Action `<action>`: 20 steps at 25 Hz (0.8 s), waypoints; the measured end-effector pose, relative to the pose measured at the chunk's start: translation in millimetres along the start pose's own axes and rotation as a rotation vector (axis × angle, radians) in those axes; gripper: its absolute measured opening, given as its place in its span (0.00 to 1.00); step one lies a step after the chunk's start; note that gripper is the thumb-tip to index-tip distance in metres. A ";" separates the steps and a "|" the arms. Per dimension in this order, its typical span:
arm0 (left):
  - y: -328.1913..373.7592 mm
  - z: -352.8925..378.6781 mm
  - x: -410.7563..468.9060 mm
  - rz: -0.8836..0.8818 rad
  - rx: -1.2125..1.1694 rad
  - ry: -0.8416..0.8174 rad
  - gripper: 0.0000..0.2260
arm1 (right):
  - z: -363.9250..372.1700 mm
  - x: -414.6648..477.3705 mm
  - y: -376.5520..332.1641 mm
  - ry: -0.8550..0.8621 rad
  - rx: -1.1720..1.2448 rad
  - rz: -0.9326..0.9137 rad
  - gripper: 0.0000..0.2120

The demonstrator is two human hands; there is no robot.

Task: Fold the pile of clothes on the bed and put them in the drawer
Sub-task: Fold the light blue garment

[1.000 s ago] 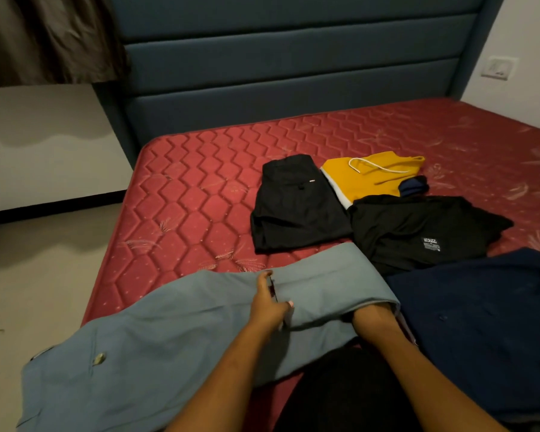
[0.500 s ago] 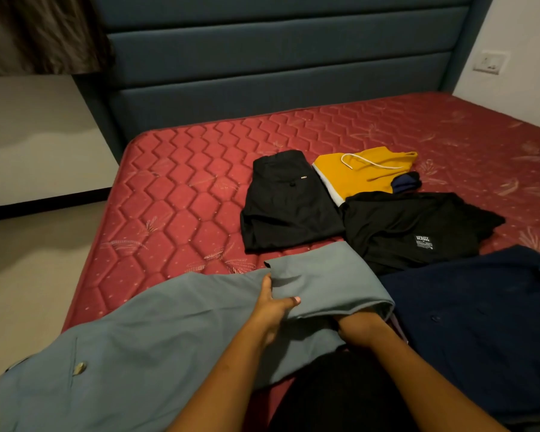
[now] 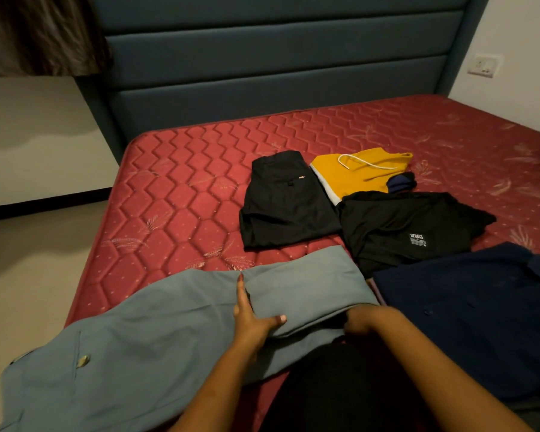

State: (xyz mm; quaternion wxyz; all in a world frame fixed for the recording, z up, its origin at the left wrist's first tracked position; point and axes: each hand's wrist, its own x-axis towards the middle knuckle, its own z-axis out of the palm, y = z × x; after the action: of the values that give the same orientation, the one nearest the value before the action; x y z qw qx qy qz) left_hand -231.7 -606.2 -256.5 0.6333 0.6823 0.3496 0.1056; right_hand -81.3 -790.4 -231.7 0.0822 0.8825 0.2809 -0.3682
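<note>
Grey-blue trousers (image 3: 131,344) lie across the near edge of the red mattress (image 3: 181,194), with one end folded over. My left hand (image 3: 251,316) lies flat at the edge of that fold, fingers straight and thumb on top of it. My right hand (image 3: 363,319) has its fingers tucked under the fold's near right corner, mostly hidden. Folded black trousers (image 3: 284,204) lie farther back, beside a folded yellow garment (image 3: 359,176) with a white cord. A black shirt (image 3: 409,229) and a dark navy shirt (image 3: 468,319) lie unfolded at right.
The padded blue headboard (image 3: 278,67) stands at the back. Bare floor (image 3: 28,275) runs along the bed's left side, with a white wall and a dark curtain (image 3: 38,32) beyond. A wall socket (image 3: 484,65) sits at upper right. No drawer is in view.
My left hand has slid slightly toward me along the fold edge, thumb now spread over the fold. The right hand has drawn back, showing more of itself. The view shifted.
</note>
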 end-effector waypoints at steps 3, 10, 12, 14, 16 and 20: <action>6.4 4.6 -11.9 0.135 0.154 0.156 0.42 | -50.6 -27.5 -12.0 -0.295 0.056 0.029 0.17; 15.7 19.9 1.5 0.332 1.072 -0.058 0.33 | -20.0 22.3 -57.5 0.324 0.150 -0.316 0.28; -2.5 13.4 6.2 0.264 1.206 -0.249 0.38 | 2.3 38.5 -36.8 0.336 -0.006 -0.158 0.30; -16.7 6.6 11.9 0.209 1.221 -0.285 0.43 | 11.1 44.5 -19.4 0.429 0.023 -0.084 0.31; -17.1 3.9 19.2 0.189 1.220 -0.268 0.47 | 13.6 51.7 -12.5 0.498 0.066 -0.021 0.32; -13.7 2.9 23.8 0.136 1.230 -0.279 0.51 | 18.4 58.9 -11.3 0.595 0.095 0.099 0.34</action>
State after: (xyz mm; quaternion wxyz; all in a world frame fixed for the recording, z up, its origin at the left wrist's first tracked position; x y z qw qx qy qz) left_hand -217.2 -594.6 -277.0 0.1567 0.9495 0.2165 -0.1644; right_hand -65.1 -761.9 -285.1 -0.0274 0.9670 0.2319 -0.1021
